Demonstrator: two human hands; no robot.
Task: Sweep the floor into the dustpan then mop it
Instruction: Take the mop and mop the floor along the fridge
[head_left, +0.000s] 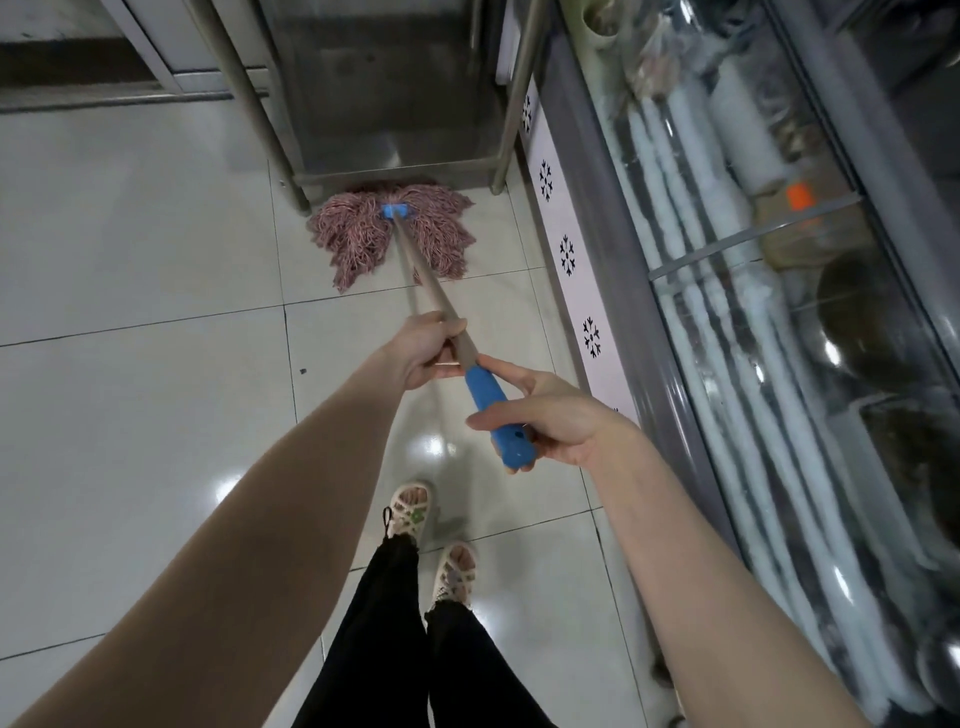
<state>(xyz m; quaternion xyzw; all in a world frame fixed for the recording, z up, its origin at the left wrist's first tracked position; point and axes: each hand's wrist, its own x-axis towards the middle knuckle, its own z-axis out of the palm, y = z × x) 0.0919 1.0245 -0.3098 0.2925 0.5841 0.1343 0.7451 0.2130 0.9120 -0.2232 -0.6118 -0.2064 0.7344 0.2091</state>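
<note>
A string mop with a pink head (363, 234) lies spread on the white tiled floor (145, 374), pushed against the foot of a steel cabinet. A blue clamp (396, 210) joins the head to a tan pole (421, 270) that ends in a blue grip (496, 415). My left hand (423, 351) grips the pole just above the blue grip. My right hand (540, 415) holds the blue grip at its end, index finger stretched along it. No broom or dustpan is in view.
A steel cabinet (384, 88) on legs stands straight ahead. A glass-fronted display freezer (753, 312) runs along the right side. My two feet in sandals (431, 535) stand on the tiles below the hands. A small dark speck (303, 371) lies on the floor.
</note>
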